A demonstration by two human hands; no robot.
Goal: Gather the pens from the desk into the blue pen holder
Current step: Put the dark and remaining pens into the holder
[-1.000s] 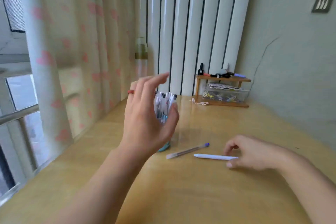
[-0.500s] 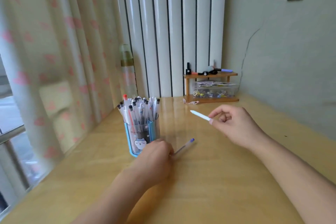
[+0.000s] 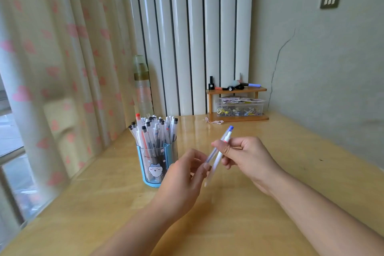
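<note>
Both bare forearms are stretched forward over the glossy light-wood desk (image 3: pixel 239 224), the hands raised above its surface and brought close together just right of the holder. The right hand (image 3: pixel 247 158) is curled, its thumb and fingers pinching two pens held side by side and tilted up to the right: a white pen (image 3: pixel 216 162) whose lower tip hangs free below the hand, and a clear pen with a blue cap (image 3: pixel 229 129) whose capped end is seen above the thumb. The left hand (image 3: pixel 187 174) is loosely curled, its fingertips placed at the lower end of the clear pen; whether that pen is truly gripped there cannot be told. The transparent, blue-framed pen holder with a cartoon cat face (image 3: pixel 154 164) is set upright on the desk, left of the hands and partly hidden behind the left hand, and is crowded with clear pens with black caps (image 3: pixel 153 131) and one red-capped one. Behind it a clear bottle (image 3: pixel 143 89) is stood against a white ribbed radiator (image 3: pixel 197 37) and a pink-heart curtain (image 3: pixel 52 58). At the far corner a small wooden shelf (image 3: pixel 236 90) is set, carrying small items over a clear plastic box (image 3: pixel 239 108).
</note>
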